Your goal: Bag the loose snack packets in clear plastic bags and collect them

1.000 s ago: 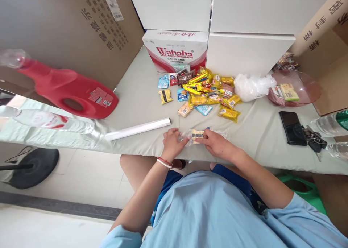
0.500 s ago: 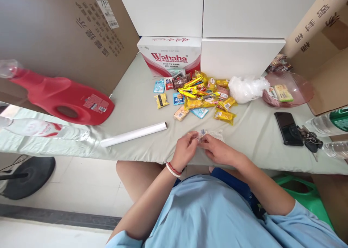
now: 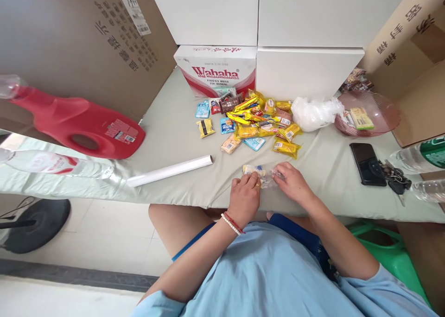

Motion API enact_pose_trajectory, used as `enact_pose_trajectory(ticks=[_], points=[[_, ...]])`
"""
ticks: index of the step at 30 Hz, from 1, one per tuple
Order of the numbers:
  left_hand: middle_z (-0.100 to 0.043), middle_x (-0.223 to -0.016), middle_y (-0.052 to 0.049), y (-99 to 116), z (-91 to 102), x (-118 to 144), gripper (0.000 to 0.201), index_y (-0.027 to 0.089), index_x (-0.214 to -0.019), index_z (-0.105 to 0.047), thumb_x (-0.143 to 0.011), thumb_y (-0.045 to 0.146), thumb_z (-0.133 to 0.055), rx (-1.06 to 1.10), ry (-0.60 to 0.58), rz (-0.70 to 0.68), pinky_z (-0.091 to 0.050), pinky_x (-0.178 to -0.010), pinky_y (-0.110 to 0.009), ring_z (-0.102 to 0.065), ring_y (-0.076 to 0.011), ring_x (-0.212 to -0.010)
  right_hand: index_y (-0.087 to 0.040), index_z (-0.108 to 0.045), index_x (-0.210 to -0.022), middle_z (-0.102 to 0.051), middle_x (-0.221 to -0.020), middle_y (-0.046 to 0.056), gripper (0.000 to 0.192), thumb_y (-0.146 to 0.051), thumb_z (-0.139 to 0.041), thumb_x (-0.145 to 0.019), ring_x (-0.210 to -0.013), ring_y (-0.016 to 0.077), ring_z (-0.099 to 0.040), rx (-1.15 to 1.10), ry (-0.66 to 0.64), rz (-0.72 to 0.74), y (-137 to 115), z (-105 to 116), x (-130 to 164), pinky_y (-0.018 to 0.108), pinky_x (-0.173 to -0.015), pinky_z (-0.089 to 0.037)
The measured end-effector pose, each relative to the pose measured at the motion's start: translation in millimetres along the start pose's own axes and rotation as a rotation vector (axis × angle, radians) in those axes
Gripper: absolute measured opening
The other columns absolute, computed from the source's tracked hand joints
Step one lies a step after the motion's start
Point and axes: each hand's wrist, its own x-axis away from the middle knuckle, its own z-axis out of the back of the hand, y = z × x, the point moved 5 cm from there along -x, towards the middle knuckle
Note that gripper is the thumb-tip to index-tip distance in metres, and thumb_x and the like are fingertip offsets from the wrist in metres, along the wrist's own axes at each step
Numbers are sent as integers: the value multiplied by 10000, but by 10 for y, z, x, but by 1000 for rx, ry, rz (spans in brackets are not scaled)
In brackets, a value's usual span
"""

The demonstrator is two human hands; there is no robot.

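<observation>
1. red jug [image 3: 79,124], far left, lying on its side on the table [image 3: 174,136]; a clear bottle [image 3: 59,165] lies just near of it.
2. white roll [image 3: 170,171], left of centre, lying flat.
3. left hand [image 3: 246,197], near edge of the table, fingers curled down onto the left end of the clear bag [image 3: 262,175]; pinched together on it, as far as shows.
4. clear bag, flat on the cloth between the two hands, a yellow snack inside; long axis runs left to right, which end is the mouth cannot be told.
5. right hand [image 3: 294,183], fingers pressed on the bag's right end.
6. snack pile [image 3: 257,117], just far of the bag.
7. phone [image 3: 367,163] and keys [image 3: 394,178], right.
8. risk, as a judgement: thin film may tear or slip between the fingers and spill the snack off the near edge.
</observation>
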Motion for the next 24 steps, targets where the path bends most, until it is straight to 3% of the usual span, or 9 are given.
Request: enact_pose_trajectory(ticks=[3,5,8,10,12,15,17,20,24], points=[[-641,-1413,-163,37,-19,-11,352,150,-1241,-690,-959,92,-486,7,12,-14,-491,-904,-471,-591,-309,-1257,-229,-623,-936,-665,-840,34,154,-299,-499,-997,-813,197,-630,-185,-82,2,-207,-60,-92,295,-760,-486],[-655,-1385,-187,11,-6,11,389,126,-1286,-673,-939,89,-500,82,41,-24,-509,-976,-491,-579,-324,-1307,-228,-617,-929,-670,-846,28,153,-266,-481,-988,-810,185,-627,-241,-89,41,-299,-142,-186,281,-759,-479],[-667,-1385,-142,-168,71,93,420,188,-1301,-668,-932,99,-486,330,165,17,-523,-1063,-465,-614,-267,-1296,-219,-631,-918,-677,-863,34,154,-237,-484,-959,-813,182,-640,-321,-98,7,-244,-297,-293,280,-755,-499],[-666,-1383,-113,-379,110,154,372,229,-1294,-657,-975,160,-479,467,304,160,-532,-1069,-436,-624,-234,-1283,-217,-656,-958,-689,-876,33,158,-236,-501,-939,-811,181,-656,-390,-101,-44,-146,-383,-311,284,-755,-524],[-685,-1297,-140,-575,61,177,318,205,-1282,-646,-997,296,-541,493,374,366,-551,-1020,-455,-641,-263,-1229,-218,-674,-1008,-702,-887,29,175,-262,-522,-935,-802,179,-672,-487,-108,-86,-72,-445,-292,298,-767,-555],[-697,-1099,-152,-660,-136,80,392,149,-1222,-662,-940,421,-650,454,257,513,-570,-921,-466,-680,-297,-1057,-228,-695,-1032,-714,-892,21,201,-359,-579,-933,-771,182,-694,-686,-128,-147,-44,-501,-221,338,-781,-599],[-685,-1060,-138,-592,-211,-6,349,148,-1204,-662,-930,363,-657,447,232,479,-568,-889,-436,-683,-279,-991,-237,-711,-1014,-726,-924,27,255,-460,-636,-916,-785,193,-704,-827,-113,-197,-58,-496,-151,363,-791,-616],[-670,-1110,-145,-385,-145,-35,285,159,-1200,-646,-937,265,-626,358,392,321,-544,-879,-408,-657,-270,-1021,-244,-724,-981,-744,-1004,51,390,-617,-678,-879,-908,228,-712,-1054,-92,-268,-88,-451,-16,389,-841,-614],[-696,-1172,-137,31,-85,79,201,187,-1102,-673,-947,137,-556,167,497,-76,-472,-906,-420,-645,-261,-1075,-242,-710,-1000,-749,-1073,58,472,-694,-646,-880,-1005,238,-702,-1176,-39,-320,-43,-380,137,397,-918,-577]])
